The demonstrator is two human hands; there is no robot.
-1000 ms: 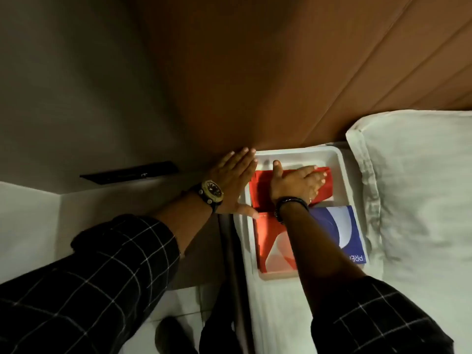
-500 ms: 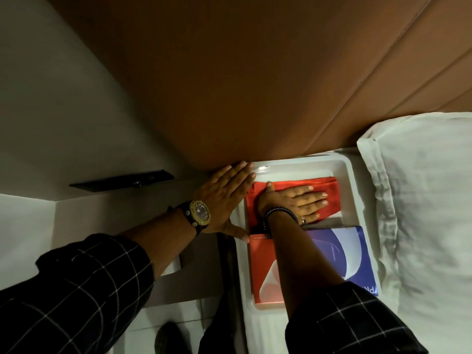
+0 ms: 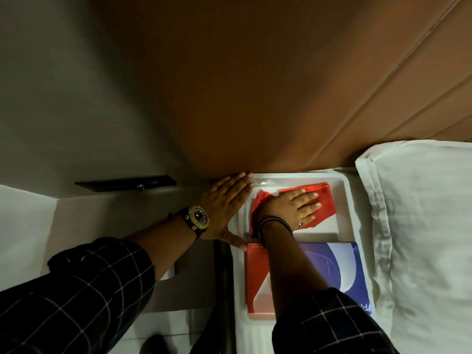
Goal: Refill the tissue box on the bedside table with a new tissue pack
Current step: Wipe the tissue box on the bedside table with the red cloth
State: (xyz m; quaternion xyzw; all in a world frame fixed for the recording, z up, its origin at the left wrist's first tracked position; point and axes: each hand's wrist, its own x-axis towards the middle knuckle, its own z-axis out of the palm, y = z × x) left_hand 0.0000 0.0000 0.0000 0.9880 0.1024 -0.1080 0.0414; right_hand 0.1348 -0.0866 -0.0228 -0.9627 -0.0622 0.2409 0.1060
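Note:
A white tray-like tissue box [image 3: 350, 213] lies on the bed by the brown headboard. In its far half lies a red cloth [image 3: 325, 200]. My right hand [image 3: 296, 208] presses flat on that cloth, fingers spread and pointing right. A red, white and blue tissue pack [image 3: 339, 267] lies in the near half, partly under my right forearm. My left hand [image 3: 227, 203] lies flat against the box's left rim, fingers straight toward the headboard, thumb at the pack's corner.
A white pillow [image 3: 421, 226] sits right of the box. The brown padded headboard [image 3: 255, 85] rises behind it. A black flat object [image 3: 125, 182] lies on the pale surface at left. Tiled floor [image 3: 163, 325] shows below.
My right hand has slid right and slightly away across the red cloth, which has bunched at its left end. My left hand stays on the box's rim.

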